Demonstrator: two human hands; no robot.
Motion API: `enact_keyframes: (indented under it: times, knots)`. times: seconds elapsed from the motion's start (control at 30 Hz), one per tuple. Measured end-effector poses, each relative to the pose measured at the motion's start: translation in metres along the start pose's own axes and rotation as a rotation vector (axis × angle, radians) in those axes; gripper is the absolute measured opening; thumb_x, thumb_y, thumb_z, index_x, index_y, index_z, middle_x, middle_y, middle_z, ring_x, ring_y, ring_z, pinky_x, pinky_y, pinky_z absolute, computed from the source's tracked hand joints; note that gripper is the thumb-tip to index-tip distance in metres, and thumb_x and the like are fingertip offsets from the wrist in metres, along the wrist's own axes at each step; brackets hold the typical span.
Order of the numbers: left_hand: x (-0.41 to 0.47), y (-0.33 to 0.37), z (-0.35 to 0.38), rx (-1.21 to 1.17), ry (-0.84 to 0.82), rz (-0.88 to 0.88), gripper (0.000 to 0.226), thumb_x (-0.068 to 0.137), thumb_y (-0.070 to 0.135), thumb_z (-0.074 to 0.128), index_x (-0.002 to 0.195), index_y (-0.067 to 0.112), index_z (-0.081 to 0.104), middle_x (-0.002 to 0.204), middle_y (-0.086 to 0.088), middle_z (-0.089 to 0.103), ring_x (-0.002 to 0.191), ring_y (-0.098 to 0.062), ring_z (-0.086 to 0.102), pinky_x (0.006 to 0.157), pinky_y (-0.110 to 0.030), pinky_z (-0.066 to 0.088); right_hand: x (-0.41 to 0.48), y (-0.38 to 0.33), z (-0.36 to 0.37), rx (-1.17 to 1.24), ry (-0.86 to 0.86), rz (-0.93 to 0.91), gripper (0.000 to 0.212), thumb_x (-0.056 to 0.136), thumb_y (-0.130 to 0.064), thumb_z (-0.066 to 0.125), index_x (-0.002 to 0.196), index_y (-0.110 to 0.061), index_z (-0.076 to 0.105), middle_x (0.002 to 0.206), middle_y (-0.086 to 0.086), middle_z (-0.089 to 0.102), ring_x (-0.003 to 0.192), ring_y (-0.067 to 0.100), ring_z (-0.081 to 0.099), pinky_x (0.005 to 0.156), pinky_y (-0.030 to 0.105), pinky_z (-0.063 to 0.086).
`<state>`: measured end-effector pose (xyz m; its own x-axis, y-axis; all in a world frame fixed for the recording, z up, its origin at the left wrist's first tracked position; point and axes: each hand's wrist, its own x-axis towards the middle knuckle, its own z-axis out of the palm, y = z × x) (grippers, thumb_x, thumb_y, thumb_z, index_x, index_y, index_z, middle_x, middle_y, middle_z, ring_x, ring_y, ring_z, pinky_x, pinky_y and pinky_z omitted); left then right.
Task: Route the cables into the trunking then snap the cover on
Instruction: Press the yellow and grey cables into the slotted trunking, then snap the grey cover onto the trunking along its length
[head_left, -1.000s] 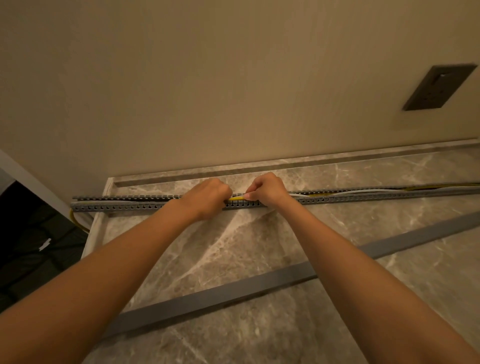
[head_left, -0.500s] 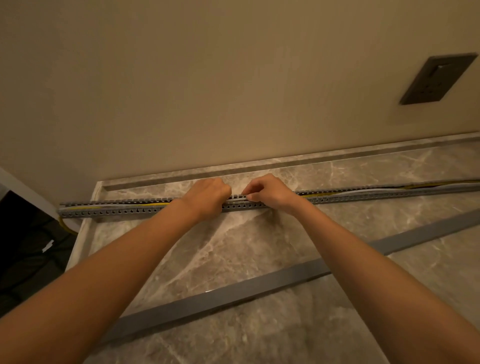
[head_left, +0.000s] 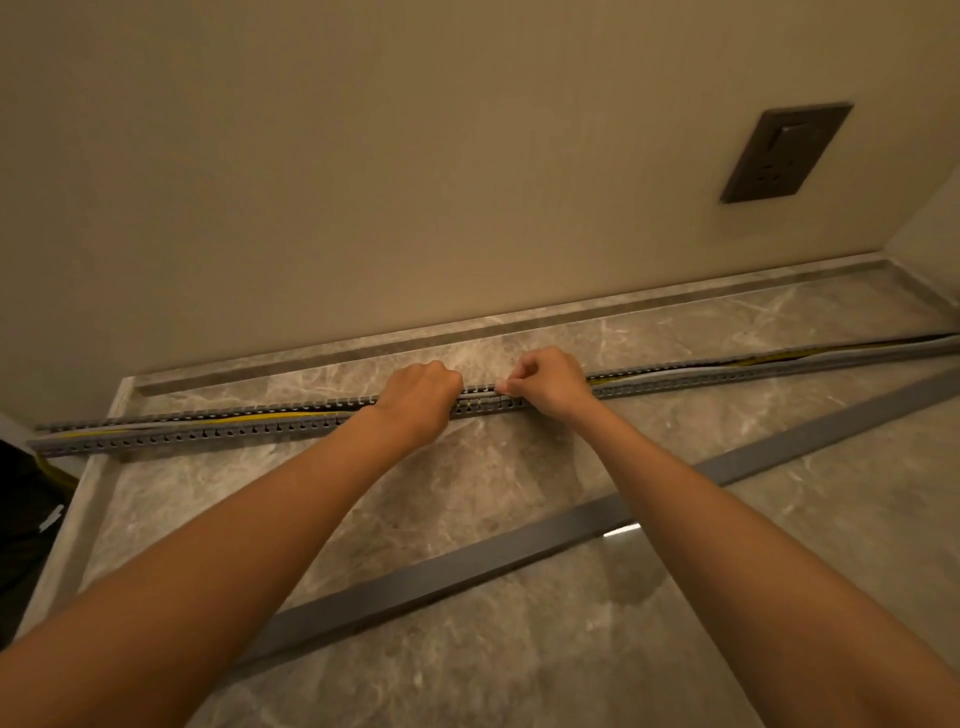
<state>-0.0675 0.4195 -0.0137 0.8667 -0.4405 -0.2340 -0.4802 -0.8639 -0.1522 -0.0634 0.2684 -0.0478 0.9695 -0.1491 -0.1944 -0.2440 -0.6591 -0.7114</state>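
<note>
A long grey slotted trunking (head_left: 218, 431) lies across the marble counter (head_left: 467, 483), parallel to the wall. Yellow and grey-white cables (head_left: 270, 418) run inside its open channel. My left hand (head_left: 421, 392) is a closed fist pressed onto the trunking near its middle. My right hand (head_left: 543, 382) sits just to the right, its fingertips pinched at the channel's top, apparently on the cables. The grey cover strip (head_left: 519, 558) lies loose and diagonal on the counter, nearer to me, under my forearms.
A beige wall rises behind the counter, with a dark socket plate (head_left: 784, 153) at the upper right. The counter has a raised rim at the back and left. A yellow cable end hangs off the left edge (head_left: 52, 470) into a dark gap.
The view has shifted so more of the trunking's right end and the wall corner show. Both hands stay at the middle; the yellow cable no longer sticks up between them.
</note>
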Motion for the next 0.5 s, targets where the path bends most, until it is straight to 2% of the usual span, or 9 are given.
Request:
enact_keyframes:
  times: [0.07,0.13,0.2,0.3,0.4,0.5]
  knots:
    - [-0.002,0.007,-0.004,0.02,-0.002,-0.021,0.027,0.094,0.009,0.043,0.118,0.001,0.054,0.123,-0.019,0.056,0.111,-0.035,0.056,0.087,-0.04,0.046,-0.01,0.005,-0.011,0.024,-0.056,-0.068,0.018,0.085,-0.014,0.064,0.097,-0.003,0.071,0.1,0.015,0.071,0.087,0.014,0.056,0.078,0.025,0.041]
    - [-0.003,0.016,-0.008,0.018,0.029,-0.021,0.026,0.094,0.01,0.043,0.116,0.002,0.055,0.122,-0.018,0.056,0.111,-0.034,0.056,0.086,-0.041,0.046,-0.019,0.011,-0.024,0.01,-0.107,-0.116,0.024,0.087,-0.011,0.06,0.11,-0.006,0.067,0.112,0.013,0.068,0.093,0.012,0.054,0.083,0.024,0.041]
    - [-0.003,0.031,-0.012,-0.012,0.09,0.013,0.024,0.093,0.009,0.044,0.113,0.002,0.056,0.119,-0.017,0.056,0.108,-0.034,0.055,0.079,-0.041,0.045,-0.026,0.02,-0.041,-0.013,-0.089,-0.13,0.029,0.088,-0.006,0.057,0.116,-0.007,0.063,0.119,0.012,0.064,0.099,0.013,0.053,0.087,0.025,0.041]
    - [0.002,0.064,-0.02,-0.096,0.145,0.109,0.023,0.094,0.008,0.044,0.11,0.001,0.057,0.114,-0.017,0.056,0.102,-0.033,0.056,0.068,-0.035,0.036,-0.034,0.039,-0.067,-0.066,-0.015,-0.09,0.037,0.085,0.008,0.048,0.117,-0.006,0.062,0.125,0.014,0.06,0.115,0.023,0.055,0.099,0.031,0.042]
    - [0.006,0.104,-0.03,-0.259,0.066,0.167,0.027,0.095,0.02,0.047,0.111,0.002,0.059,0.117,-0.018,0.059,0.104,-0.033,0.058,0.079,-0.038,0.046,-0.041,0.067,-0.096,-0.131,0.047,-0.012,0.036,0.084,0.009,0.047,0.111,-0.005,0.066,0.12,0.016,0.064,0.115,0.029,0.057,0.098,0.032,0.043]
    - [0.009,0.134,-0.03,-0.348,-0.06,0.227,0.042,0.088,0.04,0.058,0.112,0.006,0.06,0.12,-0.016,0.06,0.11,-0.031,0.056,0.089,-0.038,0.047,-0.052,0.095,-0.116,-0.203,0.068,0.101,0.026,0.087,0.0,0.051,0.106,-0.005,0.068,0.118,0.017,0.066,0.114,0.029,0.058,0.093,0.03,0.044]
